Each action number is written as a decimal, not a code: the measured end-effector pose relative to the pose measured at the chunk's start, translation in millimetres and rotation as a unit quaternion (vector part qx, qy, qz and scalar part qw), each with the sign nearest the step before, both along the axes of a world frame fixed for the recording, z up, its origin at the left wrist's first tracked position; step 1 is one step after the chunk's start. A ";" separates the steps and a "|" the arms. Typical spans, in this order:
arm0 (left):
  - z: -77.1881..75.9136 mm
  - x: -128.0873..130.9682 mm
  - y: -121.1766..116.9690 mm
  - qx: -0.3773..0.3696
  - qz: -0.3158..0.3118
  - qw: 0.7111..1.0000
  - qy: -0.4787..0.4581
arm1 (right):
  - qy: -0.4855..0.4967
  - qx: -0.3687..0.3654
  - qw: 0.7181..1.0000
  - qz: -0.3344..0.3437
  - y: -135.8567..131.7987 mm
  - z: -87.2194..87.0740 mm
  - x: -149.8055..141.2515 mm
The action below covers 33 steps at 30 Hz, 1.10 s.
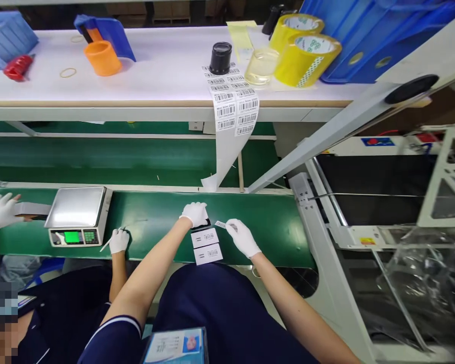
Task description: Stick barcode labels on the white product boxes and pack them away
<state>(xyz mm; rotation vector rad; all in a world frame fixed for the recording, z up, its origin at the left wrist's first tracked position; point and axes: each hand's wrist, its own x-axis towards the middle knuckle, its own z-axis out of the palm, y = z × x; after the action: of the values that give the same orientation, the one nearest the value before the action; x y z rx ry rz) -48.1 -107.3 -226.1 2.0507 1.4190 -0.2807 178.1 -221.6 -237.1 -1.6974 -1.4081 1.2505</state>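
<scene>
My left hand (195,214), in a white glove, is closed over a small dark item (206,223) at the far end of two white boxes; the hand mostly hides it. The nearer white box (208,254) and the farther white box (205,237) lie side by side at the belt's near edge, each with a barcode on top. Just right of them, my gloved right hand (243,237) pinches a small white barcode label (220,224) between thumb and fingertips, held apart from the boxes.
A strip of barcode labels (235,108) hangs off the shelf (167,65) under a black cylinder (220,58). Yellow tape rolls (307,59) stand beside it. At left, a co-worker's gloved hands (119,240) flank a scale (78,215) on the green belt (273,217). A slanted metal post (307,146) rises at right.
</scene>
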 end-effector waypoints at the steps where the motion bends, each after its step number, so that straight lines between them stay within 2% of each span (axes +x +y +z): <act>1: -3.1 6.7 1.7 -0.030 -0.008 0.999 -0.018 | -0.006 -0.006 1.000 0.011 2.4 2.1 0.0; 3: -8.2 1.9 2.2 -0.113 -0.001 0.991 -0.073 | -0.019 -0.029 0.999 0.032 6.9 6.9 0.3; 5: -12.9 -19.6 -2.2 -0.176 0.031 0.973 -0.143 | -0.029 -0.064 0.997 0.042 11.6 11.4 0.1; 8: -22.3 -57.0 -19.1 -0.188 0.093 0.952 -0.224 | -0.035 -0.086 0.994 0.049 20.3 15.2 -4.4; 11: -37.4 -76.8 -40.8 -0.185 0.141 0.928 -0.291 | -0.046 -0.082 0.993 0.076 32.0 13.6 -15.3; 15: -59.7 -77.5 -57.3 -0.172 0.167 0.907 -0.347 | -0.077 -0.067 0.988 0.120 48.6 3.7 -33.8; 18: -67.8 -75.5 -57.4 -0.176 0.170 0.904 -0.350 | -0.113 -0.064 0.981 0.148 56.2 -4.6 -43.2; 23: -66.9 -77.1 -53.1 -0.182 0.168 0.903 -0.351 | -0.147 -0.059 0.974 0.159 56.4 -10.4 -47.5; 33: -63.4 -75.4 -52.7 -0.164 0.174 0.903 -0.358 | -0.169 -0.055 0.972 0.156 56.8 -10.9 -49.9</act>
<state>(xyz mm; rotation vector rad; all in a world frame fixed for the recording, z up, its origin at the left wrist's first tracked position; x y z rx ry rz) -123.5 -160.0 -289.5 1.3686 1.1310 0.3401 128.2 -164.9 -248.0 -1.8830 -1.8983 1.2638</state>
